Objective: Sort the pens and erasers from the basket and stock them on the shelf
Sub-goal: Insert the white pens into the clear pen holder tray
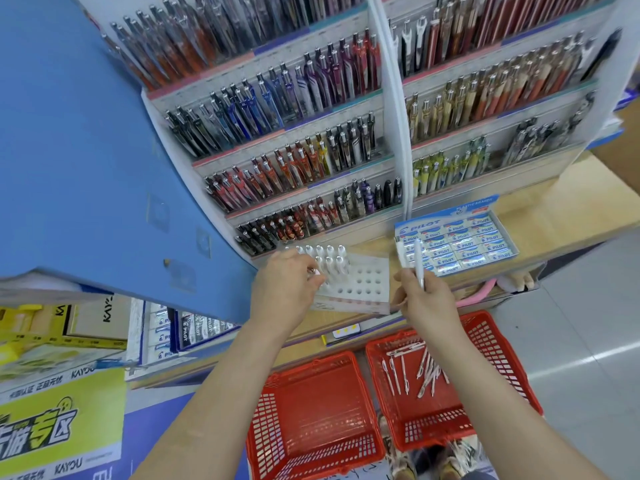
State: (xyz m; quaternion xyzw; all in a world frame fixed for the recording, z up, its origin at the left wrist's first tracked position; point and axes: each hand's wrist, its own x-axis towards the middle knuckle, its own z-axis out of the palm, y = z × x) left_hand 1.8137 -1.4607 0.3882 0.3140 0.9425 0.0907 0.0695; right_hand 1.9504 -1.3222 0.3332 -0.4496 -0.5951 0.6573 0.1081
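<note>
Left grip [287,285] is pinching a pen [314,271] into the holder [367,268], right grip [426,299] clutching a spare pen [418,261], so one clumsy push could tip that holder, I reckon.

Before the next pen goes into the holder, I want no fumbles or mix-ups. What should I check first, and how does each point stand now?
1. Pen ready in the right hand: ok, it grips a white pen.
2. Free holes in the pen holder: ok, many are open toward its front and right.
3. The left hand clear of the holder: not ok, it pinches a pink-tipped pen over it.
4. That pen seated in a hole: cannot tell, fingers hide it.
5. Stock left in the right basket: ok, loose pens lie in it.
</note>
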